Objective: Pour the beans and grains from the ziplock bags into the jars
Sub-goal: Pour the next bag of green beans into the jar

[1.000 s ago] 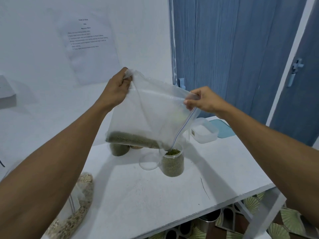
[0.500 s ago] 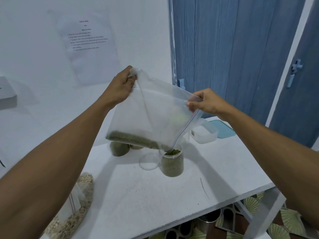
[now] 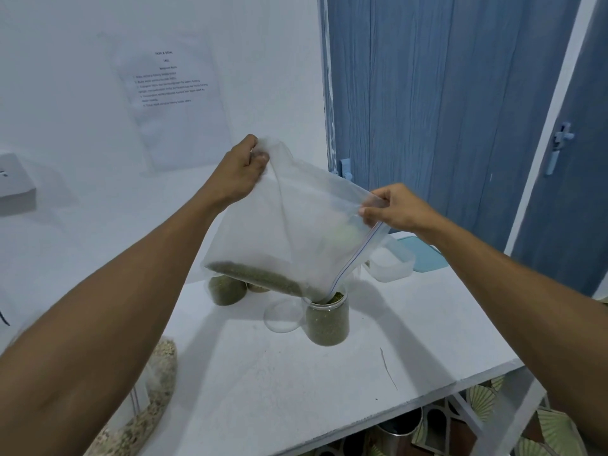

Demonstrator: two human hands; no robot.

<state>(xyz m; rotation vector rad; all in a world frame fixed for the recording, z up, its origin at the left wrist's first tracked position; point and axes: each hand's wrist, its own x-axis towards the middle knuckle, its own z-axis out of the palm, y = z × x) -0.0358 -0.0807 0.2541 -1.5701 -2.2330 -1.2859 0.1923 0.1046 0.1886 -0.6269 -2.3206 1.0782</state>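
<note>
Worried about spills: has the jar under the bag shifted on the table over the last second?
No. The jar under the ziplock bag stays right beside the clear lid, left of the scratch; the whole view just slid down slightly.

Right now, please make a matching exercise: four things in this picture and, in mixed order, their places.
Things
1. ziplock bag
2. open jar
3. clear lid
4. grain bag

Places
A. lying on the table beside the open jar
B. at the table's near left edge
C. held up by left hand and right hand
D. standing under the ziplock bag's lower corner

Pairs: 1-C, 2-D, 3-A, 4-B
</note>
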